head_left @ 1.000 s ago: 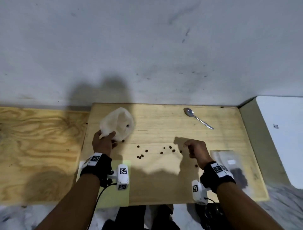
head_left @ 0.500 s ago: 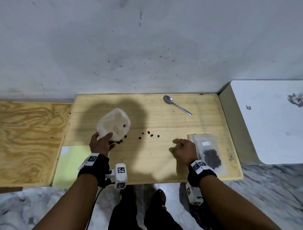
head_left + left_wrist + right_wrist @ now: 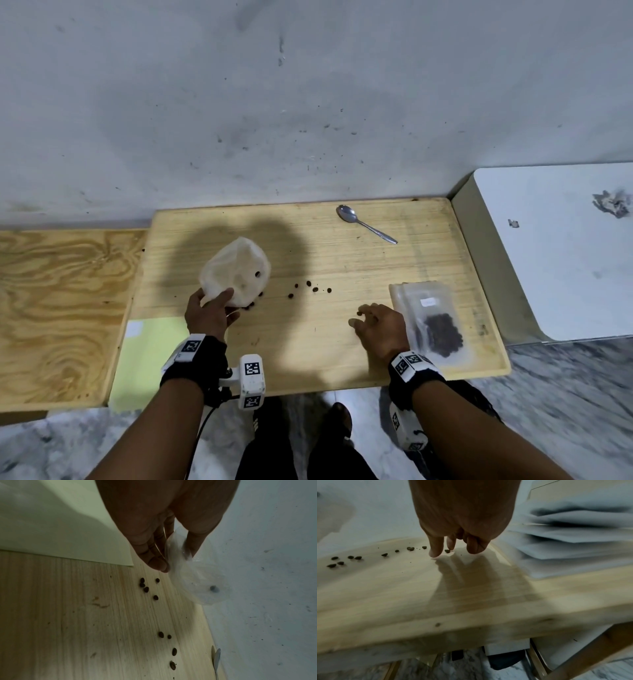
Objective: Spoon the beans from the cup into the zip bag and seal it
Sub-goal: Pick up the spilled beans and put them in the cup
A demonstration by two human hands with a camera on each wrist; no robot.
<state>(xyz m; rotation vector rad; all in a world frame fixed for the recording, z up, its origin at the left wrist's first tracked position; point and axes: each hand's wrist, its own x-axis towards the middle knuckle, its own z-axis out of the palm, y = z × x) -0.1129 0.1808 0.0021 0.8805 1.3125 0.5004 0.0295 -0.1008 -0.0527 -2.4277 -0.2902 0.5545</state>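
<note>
My left hand (image 3: 209, 311) grips the rim of a translucent plastic cup (image 3: 236, 274), tipped on its side on the wooden table (image 3: 308, 359); in the left wrist view the left hand (image 3: 171, 555) has its thumb in the cup (image 3: 193, 585). One bean (image 3: 257, 273) clings inside. Several loose beans (image 3: 310, 287) lie in a line to its right, seen as loose beans (image 3: 145, 586) from the wrist. My right hand (image 3: 363, 317) curls down beside the zip bag (image 3: 428, 294), the right hand (image 3: 445, 551) pinching a single bean (image 3: 447, 551) against the wood. The bag lies flat with dark beans (image 3: 443, 334) in it. The spoon (image 3: 363, 224) lies at the back.
A plywood board (image 3: 51, 308) adjoins the table on the left, with a pale green sheet (image 3: 147, 353) at the near corner. A white surface (image 3: 555, 246) stands to the right. The wall runs right behind the table. My legs are under the front edge.
My right hand has drawn back from the row of loose beans toward the bag and come down on a stray bean. The left hand and cup have stayed put.
</note>
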